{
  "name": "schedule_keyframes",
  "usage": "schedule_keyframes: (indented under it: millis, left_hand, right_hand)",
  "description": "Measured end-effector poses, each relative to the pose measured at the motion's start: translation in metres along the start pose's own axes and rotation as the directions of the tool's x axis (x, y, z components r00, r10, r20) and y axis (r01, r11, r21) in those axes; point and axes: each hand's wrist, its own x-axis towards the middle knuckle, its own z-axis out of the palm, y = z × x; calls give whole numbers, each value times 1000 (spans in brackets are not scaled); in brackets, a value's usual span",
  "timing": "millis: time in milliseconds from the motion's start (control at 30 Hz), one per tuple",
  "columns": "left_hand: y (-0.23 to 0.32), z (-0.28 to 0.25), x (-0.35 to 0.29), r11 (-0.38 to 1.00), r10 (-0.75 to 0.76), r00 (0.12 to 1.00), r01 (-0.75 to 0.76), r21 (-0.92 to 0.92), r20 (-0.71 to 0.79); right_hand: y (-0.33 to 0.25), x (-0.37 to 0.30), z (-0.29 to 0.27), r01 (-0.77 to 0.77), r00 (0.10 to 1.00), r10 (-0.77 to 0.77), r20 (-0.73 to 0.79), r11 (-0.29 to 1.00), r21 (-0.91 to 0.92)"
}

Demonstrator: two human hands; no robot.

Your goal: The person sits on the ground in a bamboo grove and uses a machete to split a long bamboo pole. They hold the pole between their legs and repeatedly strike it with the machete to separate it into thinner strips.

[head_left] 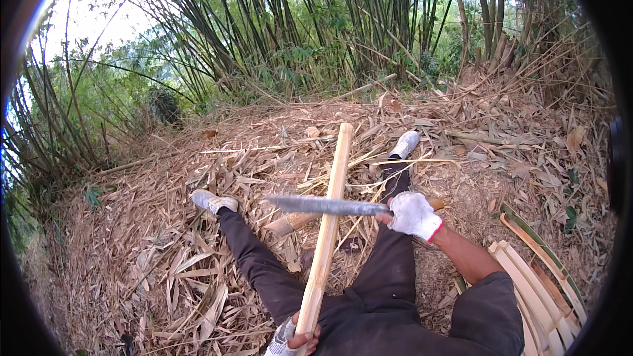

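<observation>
Outside, dry leaves (209, 310) cover the ground (448, 188), tall bamboo (280, 23) stands at twelve o'clock, cut strips (527, 283) lie at four, a log (285, 225) sits under the middle pale stick (322, 250), the left hand (285, 341) grips its six o'clock end, and the right hand (414, 217) clutches a knife (316, 206) across it.

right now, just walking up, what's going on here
A seated person's left hand grips the near end of a long pale bamboo strip, which points away between the legs. The gloved right hand holds a long blade crosswise over it; whether they touch is unclear. More split strips lie at the person's right.
</observation>
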Motion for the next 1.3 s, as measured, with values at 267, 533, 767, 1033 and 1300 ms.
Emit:
schedule_keyframes:
  millis: [267, 533, 767, 1033, 1300]
  left_hand:
    - [11, 8, -19, 999, 9, 999, -12, 46, 49]
    - [3, 3, -8, 998, -40, 997, 44, -51, 70]
    - [2, -9, 12, 968, -19, 973, 76, -241, 229]
    - [16, -19, 41, 910, 46, 971, 56, -411, 235]
    - [-1, -25, 35, 868, 39, 973, 79, -490, 226]
  right_hand:
    - [64, 35, 0, -487, 862, 494, -111, 869, 83]
    - [66, 28, -12, -530, 847, 530, 35, 848, 15]
    - [56, 7, -7, -663, 734, 679, -18, 721, 202]
    - [-49, -40, 1, 118, 989, -106, -99, 984, 131]
    - [-42, -4, 1, 13, 992, 8, -129, 986, 164]
